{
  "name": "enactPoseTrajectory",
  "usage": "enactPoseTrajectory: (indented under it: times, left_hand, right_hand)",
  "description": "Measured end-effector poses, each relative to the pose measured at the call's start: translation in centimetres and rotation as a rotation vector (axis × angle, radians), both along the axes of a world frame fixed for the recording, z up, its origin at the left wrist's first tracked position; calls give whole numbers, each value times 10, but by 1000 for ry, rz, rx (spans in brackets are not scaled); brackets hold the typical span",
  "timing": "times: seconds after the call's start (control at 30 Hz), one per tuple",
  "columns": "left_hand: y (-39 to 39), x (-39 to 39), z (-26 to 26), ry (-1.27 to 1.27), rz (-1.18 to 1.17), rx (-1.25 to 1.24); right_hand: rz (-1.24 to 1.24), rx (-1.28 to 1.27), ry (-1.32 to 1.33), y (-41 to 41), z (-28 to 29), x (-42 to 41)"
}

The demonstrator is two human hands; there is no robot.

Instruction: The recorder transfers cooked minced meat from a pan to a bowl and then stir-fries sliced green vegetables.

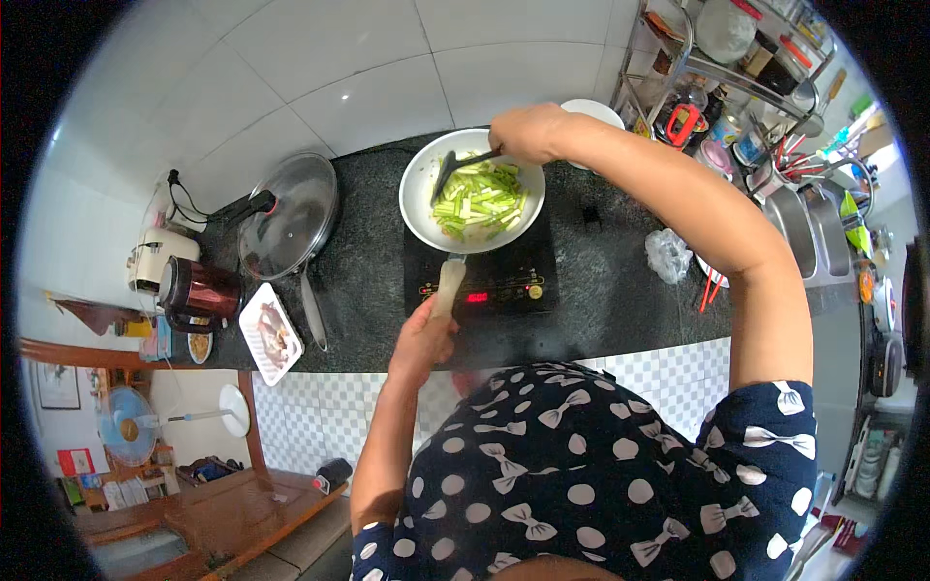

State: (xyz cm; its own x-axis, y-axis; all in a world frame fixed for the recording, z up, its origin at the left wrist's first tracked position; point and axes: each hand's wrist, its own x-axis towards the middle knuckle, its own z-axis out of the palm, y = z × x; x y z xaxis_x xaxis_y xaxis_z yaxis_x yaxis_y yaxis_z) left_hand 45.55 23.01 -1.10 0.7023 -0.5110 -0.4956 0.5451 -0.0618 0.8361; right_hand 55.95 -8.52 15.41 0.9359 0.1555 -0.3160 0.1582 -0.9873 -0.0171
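A white frying pan (415,207) rests on a black induction cooktop (436,272), whose red display is lit. Cut green vegetable stalks (479,194) lie heaped in the middle and right of the pan. My left hand (423,335) grips the pan's pale handle (450,279), which points towards me. Reaching over from the right, my right hand (529,133) holds a black spatula (452,168) by its handle. The spatula's blade stands tilted at the left of the stalks, inside the pan.
Left on the dark countertop (370,218) are a lidded pan (287,218), a foam tray of raw meat (270,334) and an electric kettle (203,290). To the right are a white plate (592,110), a crumpled plastic bag (668,256), red chopsticks (710,290), a sink (792,221) and a loaded metal rack (686,54).
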Motion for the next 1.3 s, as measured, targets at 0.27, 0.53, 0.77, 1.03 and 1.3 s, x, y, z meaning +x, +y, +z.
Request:
enactPoseTrajectory:
  times: [0.27, 0.53, 0.77, 1.03, 1.3]
  left_hand:
    - [8, 2, -3, -34, -73, -63]
    - [14, 3, -8, 28, -80, -211]
    - [10, 4, -5, 45, -94, -207]
    - [11, 4, -10, 6, -70, -160]
    - [11, 7, -15, -29, -97, -107]
  right_hand:
    - [-234, -51, 43, 62, -26, -6]
    - [-316, -72, 42, 76, 12, -3]
    - [-211, -222, 138, 58, -22, -17]
    - [-164, -298, 129, 43, 18, -125]
    - [-212, -62, -203, 34, -42, -73]
